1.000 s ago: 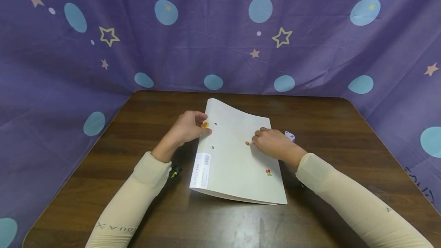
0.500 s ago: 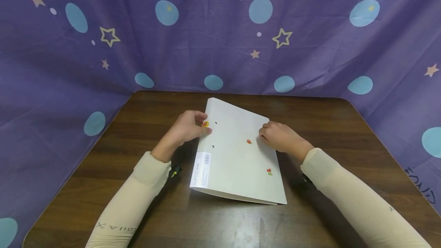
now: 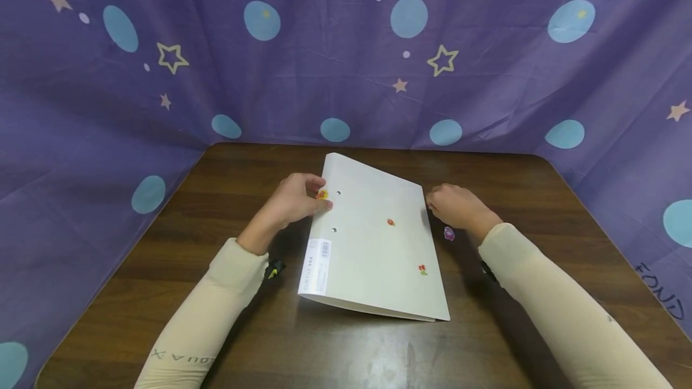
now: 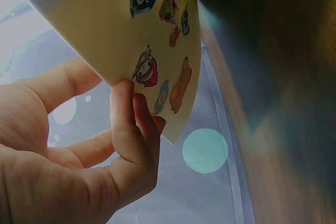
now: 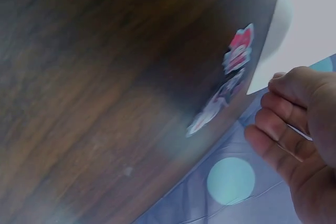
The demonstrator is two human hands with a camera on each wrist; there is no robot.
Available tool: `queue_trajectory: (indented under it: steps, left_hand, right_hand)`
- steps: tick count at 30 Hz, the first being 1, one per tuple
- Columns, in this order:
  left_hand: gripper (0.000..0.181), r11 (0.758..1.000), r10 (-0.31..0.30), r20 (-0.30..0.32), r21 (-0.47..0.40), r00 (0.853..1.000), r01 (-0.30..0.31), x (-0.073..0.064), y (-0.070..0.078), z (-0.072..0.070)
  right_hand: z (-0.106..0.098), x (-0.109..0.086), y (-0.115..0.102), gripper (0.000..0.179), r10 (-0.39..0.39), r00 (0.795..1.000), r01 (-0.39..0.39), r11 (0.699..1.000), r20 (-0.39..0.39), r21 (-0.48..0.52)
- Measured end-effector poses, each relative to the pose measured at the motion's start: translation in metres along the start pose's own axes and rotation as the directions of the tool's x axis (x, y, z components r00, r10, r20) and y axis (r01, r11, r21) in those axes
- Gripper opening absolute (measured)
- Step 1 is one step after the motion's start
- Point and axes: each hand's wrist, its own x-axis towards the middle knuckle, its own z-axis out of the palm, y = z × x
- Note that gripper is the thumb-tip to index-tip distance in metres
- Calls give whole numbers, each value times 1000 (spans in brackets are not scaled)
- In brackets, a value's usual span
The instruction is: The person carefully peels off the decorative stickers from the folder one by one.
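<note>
A white file folder (image 3: 373, 245) lies at a slant on the table, with a paper label round the lower spine. Small red stickers (image 3: 391, 222) dot its front cover, and a yellow sticker (image 3: 322, 194) sits by the spine. My left hand (image 3: 294, 200) grips the spine edge, thumb on the cover. The left wrist view shows several cartoon stickers (image 4: 145, 73) on the folder's other face. Just off the folder's right edge is my right hand (image 3: 456, 206), fingers loosely curled. In the right wrist view nothing shows between its fingertips; the folder's corner passes close to them.
A purple sticker (image 3: 449, 233) lies on the wooden table (image 3: 227, 221) right of the folder. Below the right hand, the right wrist view shows a pink and white sticker (image 5: 239, 48) with others beside it. A patterned purple cloth (image 3: 303, 77) hangs behind the table.
My right hand has moved off the cover to the right, past the folder's edge. The purple sticker on the table has come into view. My left hand keeps its hold.
</note>
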Motion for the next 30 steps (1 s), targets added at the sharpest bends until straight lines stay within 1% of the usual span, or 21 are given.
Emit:
queue_trajectory:
  steps: [4,9,14,20,25,30]
  left_hand:
    - [55,1000,1,0,2,1000,-1,0,0,0]
    - [55,1000,6,-1,5,1000,-6,0,0,0]
    - [55,1000,5,-6,3,1000,-5,0,1,1]
    - [55,1000,-2,-2,9,1000,2,0,0,1]
    - [55,1000,0,-2,9,1000,1,1,0,0]
    - [55,1000,1,-1,7,1000,-1,0,0,0]
  right_hand:
    - [1,-3,6,18,25,999,-25,1000,34,7]
    - [5,-6,13,22,61,996,-64,997,72,45]
    - [7,-10,17,22,76,994,-82,994,84,72]
    - [7,-13,18,19,85,991,-93,993,99,79]
    - [7,-12,19,19,78,993,-84,994,84,72]
    - [6,-10,19,22,43,999,-45,997,31,62]
